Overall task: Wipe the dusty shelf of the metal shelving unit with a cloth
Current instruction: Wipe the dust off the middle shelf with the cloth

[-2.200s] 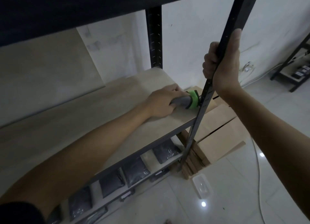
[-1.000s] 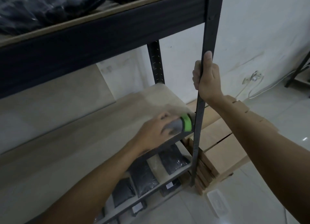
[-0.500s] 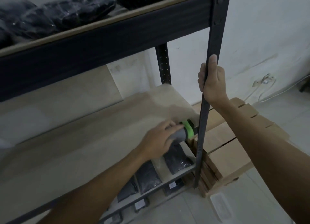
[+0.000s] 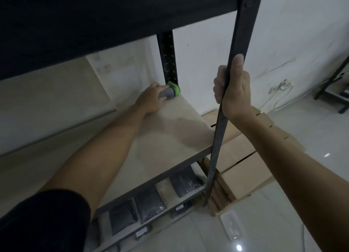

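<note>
The pale wooden shelf board (image 4: 175,127) of the black metal shelving unit fills the middle of the head view. My left hand (image 4: 150,99) reaches to the far right corner of the board and is shut on a grey cloth with a green edge (image 4: 171,91), pressed against the board beside the rear upright (image 4: 168,57). My right hand (image 4: 231,89) is wrapped around the front right upright (image 4: 221,131) of the unit.
A dark upper shelf beam (image 4: 94,25) hangs overhead. Black bagged items (image 4: 149,207) lie on the lower shelf. Stacked cardboard boxes (image 4: 245,168) stand to the right of the unit on the tiled floor. Cables (image 4: 279,100) run along the white wall.
My left hand has slid the cloth from the front right corner of the board to the back right corner. My right hand has kept its grip on the front upright.
</note>
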Available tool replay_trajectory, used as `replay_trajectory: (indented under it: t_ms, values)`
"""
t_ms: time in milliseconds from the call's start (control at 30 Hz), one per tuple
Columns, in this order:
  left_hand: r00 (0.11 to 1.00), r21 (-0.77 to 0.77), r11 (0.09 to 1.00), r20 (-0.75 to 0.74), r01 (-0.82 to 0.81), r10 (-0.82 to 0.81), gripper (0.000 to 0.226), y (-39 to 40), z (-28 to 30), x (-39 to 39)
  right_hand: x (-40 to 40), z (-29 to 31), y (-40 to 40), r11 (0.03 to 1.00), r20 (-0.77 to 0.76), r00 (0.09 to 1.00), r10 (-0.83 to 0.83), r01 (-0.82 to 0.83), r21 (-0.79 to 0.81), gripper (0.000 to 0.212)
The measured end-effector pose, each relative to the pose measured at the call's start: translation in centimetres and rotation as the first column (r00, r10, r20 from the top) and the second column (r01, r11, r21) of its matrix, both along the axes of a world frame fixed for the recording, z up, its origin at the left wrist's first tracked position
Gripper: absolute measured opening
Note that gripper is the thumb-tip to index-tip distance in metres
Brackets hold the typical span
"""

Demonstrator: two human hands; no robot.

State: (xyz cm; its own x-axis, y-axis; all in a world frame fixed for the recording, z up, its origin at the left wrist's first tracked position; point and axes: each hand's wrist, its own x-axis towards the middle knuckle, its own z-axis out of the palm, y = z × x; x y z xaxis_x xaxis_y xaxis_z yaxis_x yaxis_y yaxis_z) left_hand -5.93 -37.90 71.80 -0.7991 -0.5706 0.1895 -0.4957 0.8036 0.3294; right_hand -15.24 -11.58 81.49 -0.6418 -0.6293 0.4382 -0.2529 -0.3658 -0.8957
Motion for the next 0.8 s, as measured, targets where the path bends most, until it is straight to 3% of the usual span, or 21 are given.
replay_trajectory:
  t_ms: [167, 400, 500, 700, 800]
  values:
    - [0.995, -0.002, 0.995, -0.031, 0.096, -0.096, 0.052, 2.2, -1.7, 1.2, 0.5, 0.4, -0.1, 1.0, 0.048, 0.999, 0.014, -0.013, -0.021, 0.074]
    - [0.98, 0.049, 0.978, 0.001, 0.201, -0.201, 0.053, 11.1, -0.7, 5.8, 0.4, 0.6, 0.1, 0.998, 0.03, 0.998, 0.058, -0.058, -0.014, 0.073]
    - [0.971, 0.107, 0.965, -0.018, 0.238, -0.238, 0.053, 15.4, -0.8, 8.6, 0.1, 0.5, 0.4, 0.999, 0.01, 0.999, 0.053, -0.053, -0.011, 0.09]
    - [0.936, 0.255, 0.905, -0.003, 0.34, -0.351, 0.051, 22.2, -0.6, 13.0, -0.3, 0.6, 1.4, 0.996, -0.099, 0.995, 0.03, -0.021, 0.087, 0.102]
    - [0.955, 0.317, 0.906, -0.188, 0.28, -0.229, 0.046, 24.7, 0.3, 14.5, -0.2, 0.3, 2.8, 0.979, -0.145, 0.989, 0.007, 0.023, 0.201, 0.095]
